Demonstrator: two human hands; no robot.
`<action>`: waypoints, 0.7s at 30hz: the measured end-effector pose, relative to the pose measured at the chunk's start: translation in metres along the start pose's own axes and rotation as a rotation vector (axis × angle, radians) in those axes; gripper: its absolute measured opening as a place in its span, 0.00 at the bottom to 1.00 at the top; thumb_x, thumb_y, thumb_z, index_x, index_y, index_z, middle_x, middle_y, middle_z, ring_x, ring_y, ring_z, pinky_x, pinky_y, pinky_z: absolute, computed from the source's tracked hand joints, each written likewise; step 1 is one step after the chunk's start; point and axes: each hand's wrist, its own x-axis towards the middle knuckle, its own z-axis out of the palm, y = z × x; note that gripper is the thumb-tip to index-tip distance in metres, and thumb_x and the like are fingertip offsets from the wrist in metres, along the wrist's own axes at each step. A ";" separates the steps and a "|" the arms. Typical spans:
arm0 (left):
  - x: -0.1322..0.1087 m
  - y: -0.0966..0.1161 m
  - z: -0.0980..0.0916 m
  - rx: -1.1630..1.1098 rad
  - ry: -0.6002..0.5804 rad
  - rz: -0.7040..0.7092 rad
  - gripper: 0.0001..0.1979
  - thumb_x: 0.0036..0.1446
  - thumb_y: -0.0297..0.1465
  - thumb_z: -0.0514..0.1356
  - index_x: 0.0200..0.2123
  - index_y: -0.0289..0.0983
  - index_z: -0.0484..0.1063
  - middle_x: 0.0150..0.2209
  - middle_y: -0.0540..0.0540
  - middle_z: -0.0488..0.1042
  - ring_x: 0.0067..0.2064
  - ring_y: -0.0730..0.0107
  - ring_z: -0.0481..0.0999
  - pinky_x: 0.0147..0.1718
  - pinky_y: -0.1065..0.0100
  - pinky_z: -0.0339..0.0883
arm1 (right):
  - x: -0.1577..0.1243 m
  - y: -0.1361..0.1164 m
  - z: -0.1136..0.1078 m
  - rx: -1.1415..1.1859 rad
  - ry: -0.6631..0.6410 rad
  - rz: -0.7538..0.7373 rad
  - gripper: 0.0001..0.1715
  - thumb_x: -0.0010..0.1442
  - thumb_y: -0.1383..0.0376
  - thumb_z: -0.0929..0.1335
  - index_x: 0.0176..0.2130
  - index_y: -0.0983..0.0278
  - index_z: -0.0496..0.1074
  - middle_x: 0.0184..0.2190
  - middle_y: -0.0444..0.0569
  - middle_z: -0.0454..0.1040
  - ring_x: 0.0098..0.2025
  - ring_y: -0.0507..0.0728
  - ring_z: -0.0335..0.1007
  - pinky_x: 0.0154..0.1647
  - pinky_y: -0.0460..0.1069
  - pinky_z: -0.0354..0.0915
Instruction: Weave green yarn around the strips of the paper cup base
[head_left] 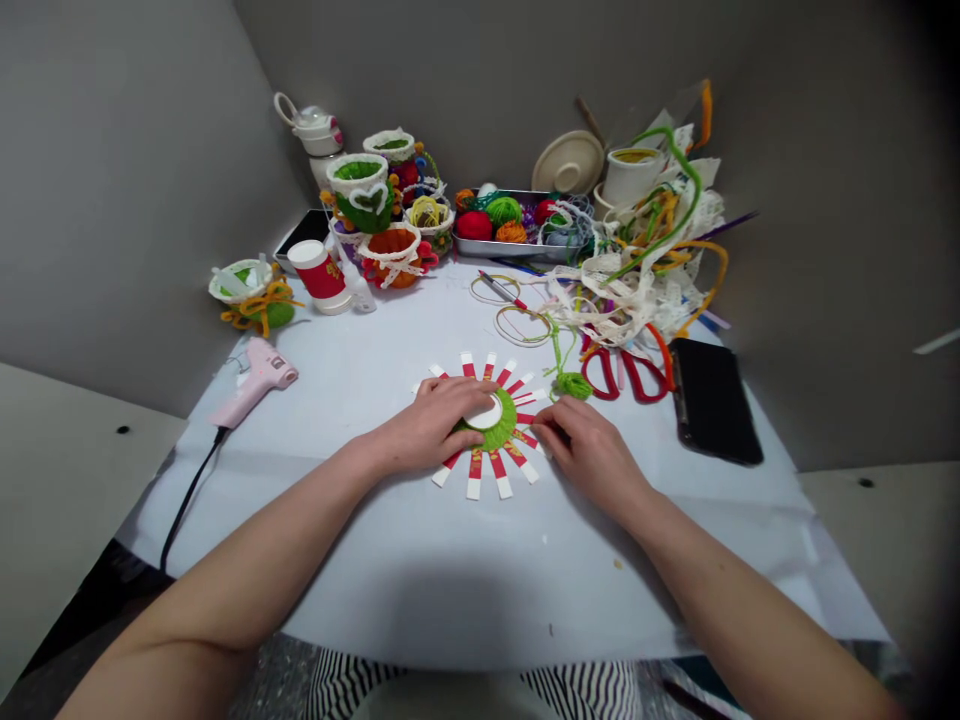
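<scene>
A paper cup cut into red and white strips (475,470) lies splayed flat like a sun on the table. Green yarn (501,434) is woven in a ring round its white base. My left hand (442,415) holds the cup down, fingers across the base and thumb on the yarn ring. At the right-hand strips, my right hand (589,445) is closed in a pinch by a strip's tip; what lies between the fingertips is too small to make out. Just beyond it sits a small ball of green yarn (574,386).
Red-handled scissors (645,380) and a black phone (716,400) lie at right, below heaped lace (626,290). A pink glue gun (255,382) with a cord is at left. Behind stand decorated cups (391,250), a red-and-white paper cup (321,278) and a yarn tray (517,248).
</scene>
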 end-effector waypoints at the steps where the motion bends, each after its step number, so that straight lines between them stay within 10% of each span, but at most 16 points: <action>1: 0.000 0.000 0.000 0.000 0.000 -0.005 0.15 0.70 0.29 0.58 0.58 0.43 0.66 0.70 0.39 0.65 0.70 0.50 0.64 0.65 0.41 0.52 | 0.000 0.000 0.000 -0.001 -0.004 0.004 0.08 0.70 0.67 0.66 0.36 0.60 0.71 0.33 0.48 0.72 0.35 0.58 0.69 0.36 0.52 0.64; 7: 0.001 -0.001 0.002 -0.008 0.039 -0.027 0.15 0.72 0.31 0.52 0.60 0.41 0.66 0.75 0.35 0.53 0.74 0.49 0.57 0.65 0.41 0.54 | -0.001 0.002 0.000 -0.011 -0.025 0.007 0.09 0.70 0.67 0.65 0.35 0.61 0.69 0.33 0.48 0.72 0.36 0.58 0.69 0.36 0.52 0.65; 21: 0.005 0.010 0.018 0.003 0.258 -0.132 0.25 0.64 0.39 0.66 0.60 0.41 0.65 0.58 0.38 0.71 0.60 0.46 0.67 0.58 0.45 0.63 | -0.001 0.000 -0.003 -0.002 -0.040 -0.017 0.09 0.70 0.68 0.65 0.36 0.61 0.70 0.33 0.49 0.72 0.36 0.58 0.69 0.36 0.52 0.65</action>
